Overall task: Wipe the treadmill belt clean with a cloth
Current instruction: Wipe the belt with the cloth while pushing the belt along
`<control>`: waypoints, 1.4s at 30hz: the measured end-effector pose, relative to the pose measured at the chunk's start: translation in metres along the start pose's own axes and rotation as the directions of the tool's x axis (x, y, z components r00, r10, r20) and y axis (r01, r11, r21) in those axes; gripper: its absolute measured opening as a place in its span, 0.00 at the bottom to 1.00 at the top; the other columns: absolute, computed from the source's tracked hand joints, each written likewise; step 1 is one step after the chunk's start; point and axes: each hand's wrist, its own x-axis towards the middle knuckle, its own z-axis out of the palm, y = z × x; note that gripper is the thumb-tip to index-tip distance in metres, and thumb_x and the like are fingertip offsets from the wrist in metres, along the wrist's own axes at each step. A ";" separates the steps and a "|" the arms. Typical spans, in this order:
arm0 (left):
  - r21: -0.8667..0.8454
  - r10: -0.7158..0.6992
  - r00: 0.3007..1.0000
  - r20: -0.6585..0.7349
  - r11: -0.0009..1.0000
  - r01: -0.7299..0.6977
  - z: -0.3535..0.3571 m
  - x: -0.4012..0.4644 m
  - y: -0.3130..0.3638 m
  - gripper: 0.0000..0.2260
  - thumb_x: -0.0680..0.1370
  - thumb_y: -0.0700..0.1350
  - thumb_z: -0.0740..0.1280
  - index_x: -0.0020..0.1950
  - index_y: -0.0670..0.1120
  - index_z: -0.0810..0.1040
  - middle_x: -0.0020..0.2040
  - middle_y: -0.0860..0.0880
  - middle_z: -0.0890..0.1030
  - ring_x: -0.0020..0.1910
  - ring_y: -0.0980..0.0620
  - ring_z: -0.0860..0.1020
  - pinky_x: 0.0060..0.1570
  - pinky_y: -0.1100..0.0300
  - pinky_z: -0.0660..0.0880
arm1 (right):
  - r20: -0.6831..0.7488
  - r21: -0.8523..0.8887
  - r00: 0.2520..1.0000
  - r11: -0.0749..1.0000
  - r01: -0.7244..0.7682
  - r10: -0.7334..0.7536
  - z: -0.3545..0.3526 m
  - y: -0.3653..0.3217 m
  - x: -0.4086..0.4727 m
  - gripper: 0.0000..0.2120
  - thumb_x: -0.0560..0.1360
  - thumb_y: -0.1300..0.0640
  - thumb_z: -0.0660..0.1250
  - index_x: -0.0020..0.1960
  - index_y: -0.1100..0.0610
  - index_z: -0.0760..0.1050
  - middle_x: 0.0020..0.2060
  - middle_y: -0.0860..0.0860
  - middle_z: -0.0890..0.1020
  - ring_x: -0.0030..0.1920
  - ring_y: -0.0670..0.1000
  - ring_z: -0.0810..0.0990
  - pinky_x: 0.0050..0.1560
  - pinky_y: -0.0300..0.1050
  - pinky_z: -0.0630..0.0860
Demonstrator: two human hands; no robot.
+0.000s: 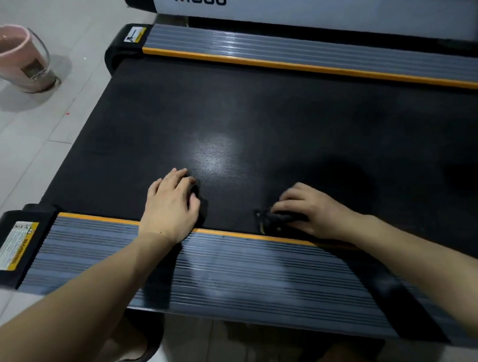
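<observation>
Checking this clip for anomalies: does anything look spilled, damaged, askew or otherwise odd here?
Nothing stands out. The belt looks intact, with only a light glare patch. The right hand holds a dark cloth on it near the orange trim; the left hand rests flat. The pink bucket stands upright on the floor.

Both hands rest on the belt (257, 112), bucket (14, 57) on the floor far left.
</observation>
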 end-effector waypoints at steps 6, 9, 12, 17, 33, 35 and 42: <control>0.005 0.045 0.999 -0.029 0.999 -0.044 -0.004 -0.001 0.002 0.19 0.78 0.50 0.57 0.64 0.47 0.78 0.72 0.49 0.73 0.77 0.51 0.65 0.74 0.47 0.62 | -0.076 0.101 0.997 0.995 -0.021 0.029 0.032 -0.034 0.079 0.14 0.76 0.53 0.73 0.60 0.54 0.79 0.50 0.51 0.78 0.48 0.52 0.73 0.55 0.49 0.74; 0.006 0.059 0.998 -0.010 0.998 -0.059 -0.003 -0.001 0.002 0.19 0.78 0.51 0.56 0.65 0.48 0.77 0.73 0.49 0.72 0.77 0.51 0.64 0.75 0.48 0.60 | -0.040 0.084 0.997 0.994 -0.066 0.070 0.014 -0.014 0.016 0.14 0.76 0.54 0.73 0.61 0.52 0.79 0.52 0.49 0.78 0.51 0.50 0.74 0.55 0.46 0.74; 0.019 0.053 0.999 0.004 0.998 -0.053 0.000 -0.001 0.000 0.19 0.78 0.52 0.56 0.65 0.49 0.77 0.74 0.50 0.72 0.78 0.52 0.63 0.75 0.48 0.60 | -0.093 0.084 0.973 0.976 -0.202 0.210 -0.008 0.014 -0.037 0.17 0.75 0.55 0.73 0.63 0.53 0.78 0.53 0.48 0.79 0.53 0.51 0.75 0.56 0.48 0.75; 0.015 0.060 0.998 0.004 0.998 -0.060 0.000 0.000 0.001 0.18 0.77 0.51 0.57 0.63 0.50 0.78 0.73 0.51 0.73 0.76 0.51 0.65 0.75 0.48 0.60 | -0.255 0.025 0.902 0.935 -0.354 0.348 -0.005 0.044 0.007 0.13 0.74 0.53 0.70 0.58 0.54 0.79 0.49 0.51 0.80 0.47 0.55 0.76 0.54 0.49 0.73; -0.026 -0.012 0.993 0.118 1.000 0.015 -0.007 0.018 0.001 0.22 0.77 0.55 0.52 0.67 0.55 0.75 0.76 0.53 0.69 0.81 0.51 0.56 0.78 0.48 0.51 | -0.385 -0.048 0.896 0.965 -0.258 0.220 0.049 0.014 0.116 0.13 0.73 0.54 0.70 0.56 0.53 0.79 0.46 0.50 0.77 0.46 0.55 0.74 0.48 0.53 0.75; -0.042 -0.013 0.998 0.067 0.999 0.016 -0.009 0.046 0.002 0.20 0.78 0.53 0.55 0.68 0.54 0.75 0.76 0.52 0.69 0.80 0.51 0.57 0.78 0.51 0.52 | -0.400 -0.064 0.884 0.955 -0.289 0.241 0.047 0.035 0.146 0.13 0.72 0.53 0.69 0.56 0.53 0.79 0.45 0.50 0.77 0.45 0.55 0.73 0.48 0.53 0.74; -0.003 0.029 0.999 0.042 1.000 -0.029 0.007 0.160 -0.026 0.17 0.81 0.49 0.60 0.70 0.52 0.74 0.77 0.50 0.69 0.80 0.50 0.59 0.77 0.51 0.56 | -0.469 -0.113 0.840 0.924 -0.364 0.273 0.026 0.130 0.244 0.14 0.71 0.53 0.68 0.56 0.54 0.79 0.45 0.52 0.77 0.45 0.57 0.73 0.49 0.54 0.75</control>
